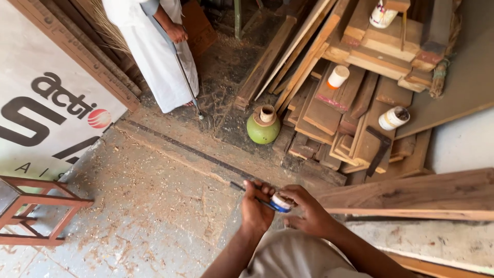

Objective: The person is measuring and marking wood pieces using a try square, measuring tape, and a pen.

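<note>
My left hand (256, 206) is closed around a thin dark pencil-like stick (237, 186) whose tip pokes out to the left. My right hand (309, 210) grips a small round blue and white object (281, 203), which sits between both hands and touches the stick. Both hands are held close together low in the head view, above my light-clothed lap and a dusty concrete floor (149, 206).
Another person in a white garment (154, 56) stands at the top left, holding a long metal rod (186, 82). A green round pot (263, 125) sits by a pile of wood planks (339, 103) with small white containers (394, 118). A reddish stool frame (36, 208) stands left; a long plank (411, 193) lies right.
</note>
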